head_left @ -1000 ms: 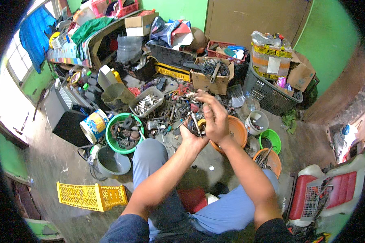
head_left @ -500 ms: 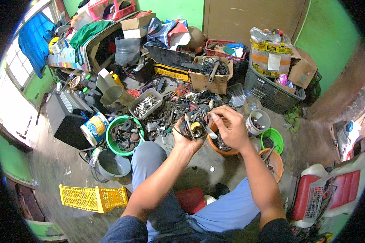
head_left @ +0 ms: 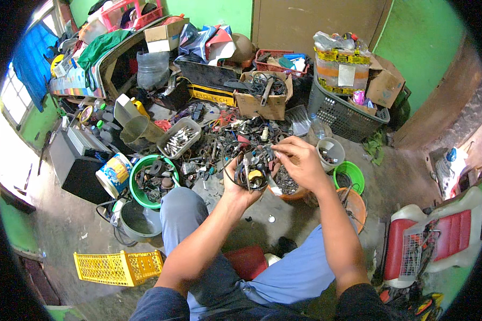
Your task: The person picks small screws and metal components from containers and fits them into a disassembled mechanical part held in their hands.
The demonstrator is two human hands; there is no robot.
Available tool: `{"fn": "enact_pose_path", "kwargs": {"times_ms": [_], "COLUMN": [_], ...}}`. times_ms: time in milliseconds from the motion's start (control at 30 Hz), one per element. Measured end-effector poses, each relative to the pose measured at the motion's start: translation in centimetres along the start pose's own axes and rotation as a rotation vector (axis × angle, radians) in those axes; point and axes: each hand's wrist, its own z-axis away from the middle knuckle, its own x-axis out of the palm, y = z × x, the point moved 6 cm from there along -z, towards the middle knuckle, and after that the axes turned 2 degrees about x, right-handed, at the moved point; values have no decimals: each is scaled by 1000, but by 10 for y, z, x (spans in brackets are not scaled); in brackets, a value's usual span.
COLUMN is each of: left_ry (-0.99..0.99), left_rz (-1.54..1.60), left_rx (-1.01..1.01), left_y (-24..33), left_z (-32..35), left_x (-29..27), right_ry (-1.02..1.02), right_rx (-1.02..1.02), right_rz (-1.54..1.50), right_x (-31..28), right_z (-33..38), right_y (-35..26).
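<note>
Metal scrap, a tangled bundle of wires and parts [head_left: 250, 172], sits cupped in your left hand [head_left: 241, 184], at 12 o'clock from your knee. Your right hand [head_left: 300, 163] pinches a strand at its 2 o'clock edge. You're sorting; next, I judge, tease it free.
</note>
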Motion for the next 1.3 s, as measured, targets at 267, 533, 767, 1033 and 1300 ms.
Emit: {"fn": "enact_pose_path", "kwargs": {"times_ms": [267, 533, 767, 1033, 1300], "left_ry": [34, 87, 84, 77, 64], "left_rz": [-85, -120, -126, -109, -116], "left_rx": [-65, -64, -45, -21, -43], "left_y": [4, 1, 6, 2, 5], "left_z": [3, 5, 4, 9, 5], "left_x": [-14, -13, -18, -3, -11], "right_ry": [-156, -160, -180, -110, -139], "right_rx": [30, 37, 179, 257, 207], "right_rz": [30, 54, -2, -116, -31], "right_x": [17, 19, 23, 23, 25], "right_z": [0, -2, -2, -1, -2], "right_y": [2, 9, 6, 21, 18]}}
